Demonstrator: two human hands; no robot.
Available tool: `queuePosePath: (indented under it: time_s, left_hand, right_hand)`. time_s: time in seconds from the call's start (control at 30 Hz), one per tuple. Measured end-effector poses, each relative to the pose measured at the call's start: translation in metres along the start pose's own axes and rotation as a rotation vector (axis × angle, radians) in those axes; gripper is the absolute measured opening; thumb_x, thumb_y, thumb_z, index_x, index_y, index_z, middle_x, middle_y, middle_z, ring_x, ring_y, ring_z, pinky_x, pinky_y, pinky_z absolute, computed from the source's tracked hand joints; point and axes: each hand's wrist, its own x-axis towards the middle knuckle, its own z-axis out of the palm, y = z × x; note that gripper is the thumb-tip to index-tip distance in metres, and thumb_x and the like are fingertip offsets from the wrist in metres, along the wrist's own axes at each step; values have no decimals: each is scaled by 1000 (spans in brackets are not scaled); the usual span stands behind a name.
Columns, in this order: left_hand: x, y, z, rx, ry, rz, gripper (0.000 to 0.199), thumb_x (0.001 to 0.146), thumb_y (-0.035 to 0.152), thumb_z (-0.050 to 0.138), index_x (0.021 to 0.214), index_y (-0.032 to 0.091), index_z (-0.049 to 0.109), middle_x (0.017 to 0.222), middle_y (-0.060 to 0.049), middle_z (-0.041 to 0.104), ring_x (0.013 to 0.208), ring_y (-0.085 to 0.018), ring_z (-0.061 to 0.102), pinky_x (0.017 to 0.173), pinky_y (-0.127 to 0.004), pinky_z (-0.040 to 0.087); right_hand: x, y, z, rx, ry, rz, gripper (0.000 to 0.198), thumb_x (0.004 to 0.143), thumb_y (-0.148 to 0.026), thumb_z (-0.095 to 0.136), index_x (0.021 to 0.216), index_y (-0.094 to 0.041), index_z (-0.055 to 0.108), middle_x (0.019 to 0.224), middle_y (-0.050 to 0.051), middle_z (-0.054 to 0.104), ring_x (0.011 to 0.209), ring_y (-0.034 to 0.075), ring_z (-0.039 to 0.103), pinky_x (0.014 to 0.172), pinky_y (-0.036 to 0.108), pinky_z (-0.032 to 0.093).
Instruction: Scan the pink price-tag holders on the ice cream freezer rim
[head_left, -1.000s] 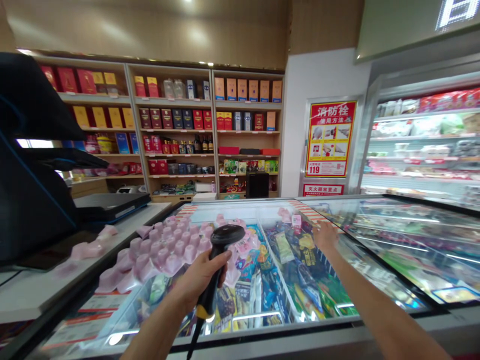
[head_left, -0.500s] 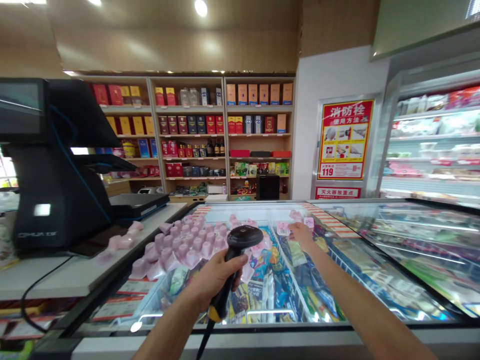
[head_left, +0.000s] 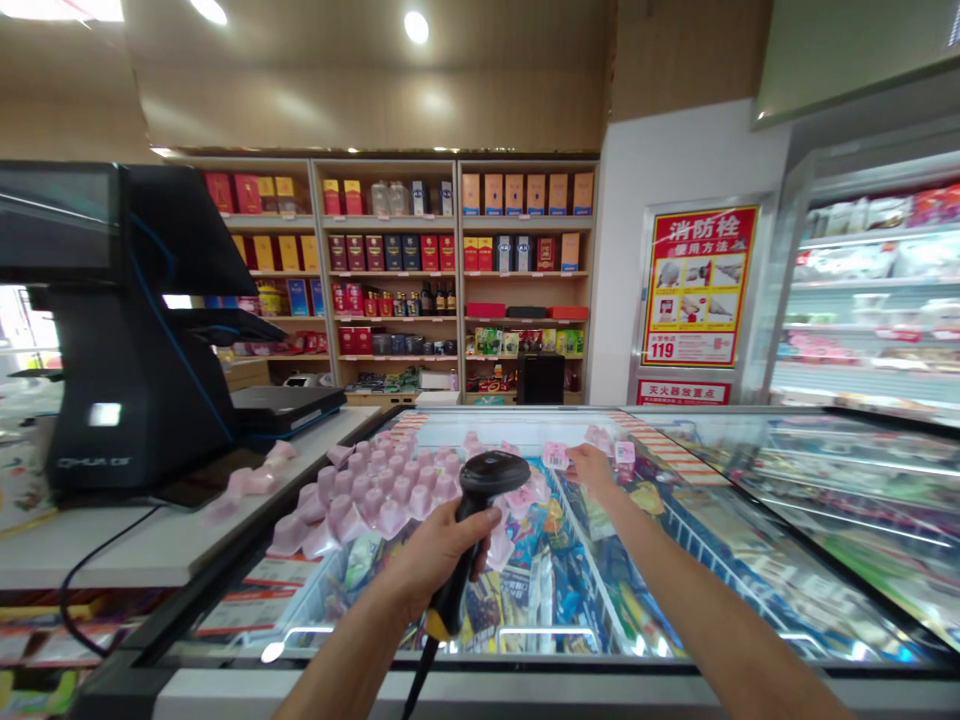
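A black barcode scanner (head_left: 491,472) with a yellow-tipped handle is gripped in my left hand (head_left: 448,550), its head raised above the freezer glass. My right hand (head_left: 592,470) reaches farther out and pinches a small pink cup (head_left: 556,456) whose barcode label faces me. Just beyond and beside that hand lie more pink pieces, one with a white label (head_left: 624,453). To the left, many pink cups (head_left: 373,485) stand in rows on the glass. A few loose pink cups (head_left: 510,495) sit behind the scanner head, partly hidden by it.
Under the glass, the chest freezer (head_left: 420,680) holds baskets of packaged goods. On the left counter (head_left: 142,560) stand a black checkout terminal (head_left: 142,400) and several pink cups (head_left: 255,482). A cable (head_left: 71,590) hangs there. Shelves (head_left: 386,220) of boxes line the back.
My right hand has shifted slightly left with the pink cup, closer to the scanner. The view has turned a little, and my left hand keeps hold of the scanner.
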Motion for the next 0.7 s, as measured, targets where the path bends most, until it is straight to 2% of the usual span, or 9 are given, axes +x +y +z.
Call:
queuePosePath:
  time_s: [0.17, 0.3, 0.47, 0.57, 0.7]
  left_hand:
    - [6, -3, -2, 23, 64, 8, 26, 69, 38, 53, 60, 17, 42, 41, 6, 45, 38, -6, 40, 43, -20, 30]
    - [20, -11, -3, -12, 115, 6, 29, 67, 42, 54, 62, 17, 41, 43, 6, 45, 37, -6, 41, 41, -20, 30]
    - [33, -16, 5, -23, 120, -20, 29, 65, 42, 56, 60, 18, 41, 39, 7, 44, 34, -6, 39, 40, -19, 29]
    - [35, -15, 7, -9, 150, -25, 29, 65, 42, 55, 59, 17, 41, 40, 6, 44, 36, -6, 40, 40, -19, 29]
    - [40, -18, 1, 1, 146, -51, 31, 63, 45, 55, 58, 17, 42, 41, 6, 45, 37, -7, 41, 41, -20, 30]
  right_hand:
    - [5, 12, 3, -130, 57, -49, 18, 70, -25, 44, 66, -17, 60, 53, 3, 62, 52, 15, 58, 48, 23, 42]
    - [6, 22, 14, -245, 82, -112, 18, 69, -23, 45, 63, -17, 61, 53, 3, 61, 54, 15, 57, 51, 23, 40]
    - [8, 30, 22, -377, 7, -207, 18, 68, -26, 47, 60, -17, 61, 56, 2, 62, 60, 15, 57, 55, 22, 38]
    - [23, 34, 4, -427, 11, -220, 21, 71, -26, 44, 65, -17, 62, 64, 3, 64, 67, 16, 58, 60, 23, 39]
    - [62, 47, -40, -638, 209, -241, 31, 71, -15, 40, 97, -14, 57, 99, 9, 60, 91, 18, 55, 76, 26, 39]
